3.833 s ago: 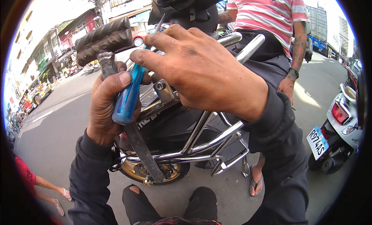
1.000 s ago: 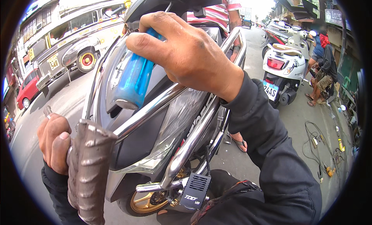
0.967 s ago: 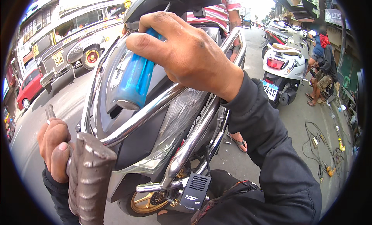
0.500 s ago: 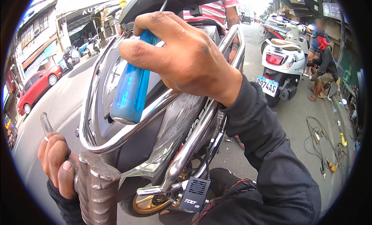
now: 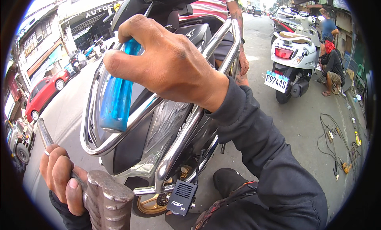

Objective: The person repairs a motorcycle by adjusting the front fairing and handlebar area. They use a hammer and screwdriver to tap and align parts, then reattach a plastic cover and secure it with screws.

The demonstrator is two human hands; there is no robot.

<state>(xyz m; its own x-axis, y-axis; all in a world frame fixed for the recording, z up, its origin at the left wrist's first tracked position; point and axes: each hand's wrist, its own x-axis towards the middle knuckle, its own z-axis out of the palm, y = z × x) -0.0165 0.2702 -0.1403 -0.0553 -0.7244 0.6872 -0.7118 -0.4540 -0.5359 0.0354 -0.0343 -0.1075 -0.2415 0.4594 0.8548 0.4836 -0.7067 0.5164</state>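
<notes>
Right hand (image 5: 170, 67) was curled round a screwdriver (image 5: 116, 105): smooth translucent blue handle, thin metal shaft, held before the scooter's (image 5: 129, 155) polished tubular guard (image 5: 178, 142). Butt faced down; long axis ran steeply upward, leaning right. Left hand (image 5: 59, 175) gripped a rough, ridged metal hammer (image 5: 109, 200), head at lower right. Earliest view: tools together at left hand; now apart.

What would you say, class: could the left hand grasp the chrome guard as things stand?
Probably not: the left hand is closed around the hammer, so it would need freeing first, though the chrome guard looks near.
</notes>
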